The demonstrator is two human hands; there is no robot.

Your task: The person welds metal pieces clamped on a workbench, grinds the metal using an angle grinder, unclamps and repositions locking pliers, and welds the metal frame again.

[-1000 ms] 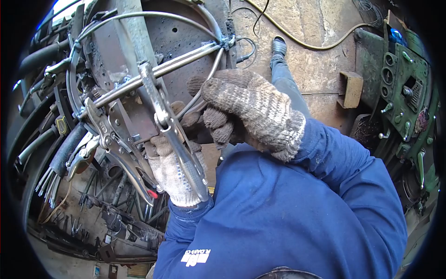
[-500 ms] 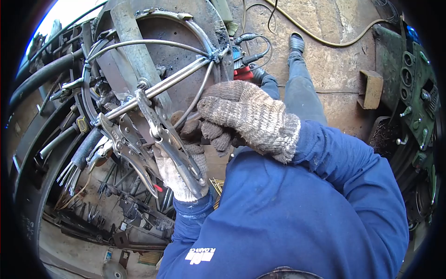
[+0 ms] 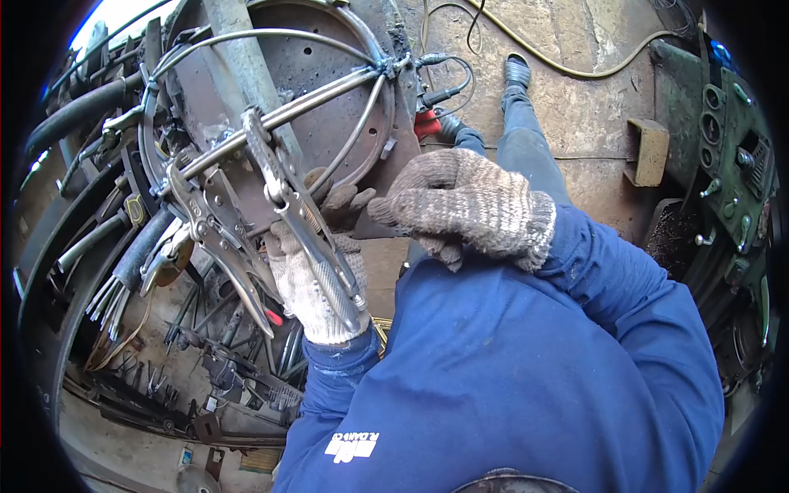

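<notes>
My right hand, in a grey-brown knitted glove, is held in front of my chest with its fingers curled. Whatever lies inside them is hidden. My left hand, in a whitish glove with dark fingertips, sits partly behind a pair of locking pliers; its visible fingers are apart. These pliers are clamped on the straight metal rods of a round frame. Second locking pliers grip the rods further left. A curved rod of the frame passes just above my left fingertips.
Behind the frame stands a round metal plate with holes. A red-and-blue tool with a cable lies beyond it. Thin rods and scrap crowd the left. A green machine and a box-section metal piece stand right.
My right hand has moved right, away from the left hand, and a gap now shows between them. The frame appears slightly higher in view. Both pliers stay clamped.
</notes>
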